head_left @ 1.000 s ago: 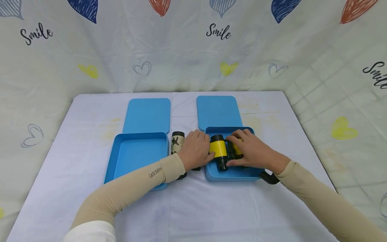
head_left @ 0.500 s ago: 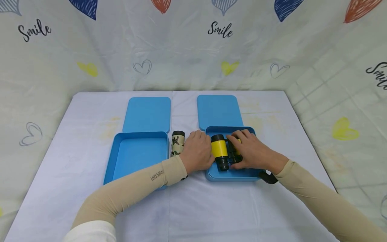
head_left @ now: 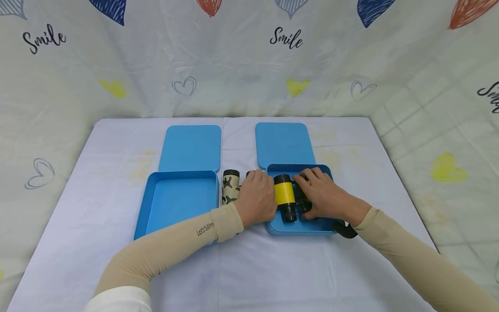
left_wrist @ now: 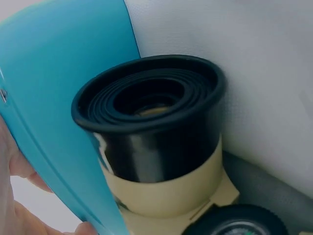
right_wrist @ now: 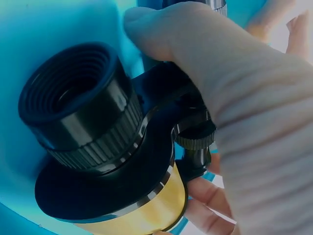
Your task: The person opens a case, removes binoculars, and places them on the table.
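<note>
My right hand (head_left: pixel 327 197) grips the black and yellow binoculars (head_left: pixel 285 196) inside the right-hand blue box (head_left: pixel 300 231). In the right wrist view, the thumb lies over the centre bridge of these binoculars (right_wrist: pixel 142 215), with fingers at the far side. At that box's left wall, my left hand (head_left: pixel 256 197) has its fingers curled over the rim; the left wrist view shows fingers at the blue wall (left_wrist: pixel 54 107). Camouflage-patterned binoculars (head_left: pixel 231 188) lie between the two boxes, partly hidden under the left hand. Their black eyepiece (left_wrist: pixel 151 152) and a small compass (left_wrist: pixel 239 227) show up close.
Another blue box (head_left: pixel 183 199) stands at the left, nothing visible in it, partly behind the left sleeve. Flat blue lids (head_left: pixel 189 147) (head_left: pixel 285 143) lie behind both boxes. A white cloth (head_left: pixel 253 273) covers the table, and a printed curtain hangs behind it.
My left thumb, earlier stretched over the box rim, is now tucked in, and the left hand has shifted slightly right. The right hand stays on the yellow binoculars, which have barely moved.
</note>
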`<state>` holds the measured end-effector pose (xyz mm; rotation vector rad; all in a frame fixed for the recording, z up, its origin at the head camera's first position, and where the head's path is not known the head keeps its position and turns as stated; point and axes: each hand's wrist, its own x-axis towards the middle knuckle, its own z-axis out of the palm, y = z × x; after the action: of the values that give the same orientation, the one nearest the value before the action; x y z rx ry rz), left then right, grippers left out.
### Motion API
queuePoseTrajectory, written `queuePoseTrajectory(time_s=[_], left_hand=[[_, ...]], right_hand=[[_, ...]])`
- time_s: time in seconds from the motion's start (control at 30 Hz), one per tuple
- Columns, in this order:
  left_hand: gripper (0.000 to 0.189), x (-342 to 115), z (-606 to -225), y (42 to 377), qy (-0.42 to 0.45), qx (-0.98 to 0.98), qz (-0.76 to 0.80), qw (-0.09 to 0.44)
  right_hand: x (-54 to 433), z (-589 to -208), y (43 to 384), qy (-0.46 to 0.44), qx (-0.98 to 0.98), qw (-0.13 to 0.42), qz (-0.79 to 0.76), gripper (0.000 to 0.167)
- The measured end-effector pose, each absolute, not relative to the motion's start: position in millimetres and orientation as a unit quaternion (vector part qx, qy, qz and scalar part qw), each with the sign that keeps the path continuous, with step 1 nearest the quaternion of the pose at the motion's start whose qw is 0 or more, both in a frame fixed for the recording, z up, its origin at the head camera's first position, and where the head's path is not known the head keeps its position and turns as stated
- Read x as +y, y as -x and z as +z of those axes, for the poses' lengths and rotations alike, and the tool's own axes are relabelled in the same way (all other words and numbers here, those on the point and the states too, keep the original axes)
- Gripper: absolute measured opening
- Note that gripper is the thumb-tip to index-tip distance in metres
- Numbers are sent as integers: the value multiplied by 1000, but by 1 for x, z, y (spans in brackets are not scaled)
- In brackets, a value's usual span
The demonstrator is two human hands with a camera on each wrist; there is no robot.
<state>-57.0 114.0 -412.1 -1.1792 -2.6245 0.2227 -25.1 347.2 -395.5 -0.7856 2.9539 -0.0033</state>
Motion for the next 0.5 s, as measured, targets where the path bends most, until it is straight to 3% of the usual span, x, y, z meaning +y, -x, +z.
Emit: queuePoseTrajectory(time_s=[0.5], left_hand=[[30,114,-412,58,407,-901,89,117]], right_hand=[[345,-396,28,263,965,26,2,104]])
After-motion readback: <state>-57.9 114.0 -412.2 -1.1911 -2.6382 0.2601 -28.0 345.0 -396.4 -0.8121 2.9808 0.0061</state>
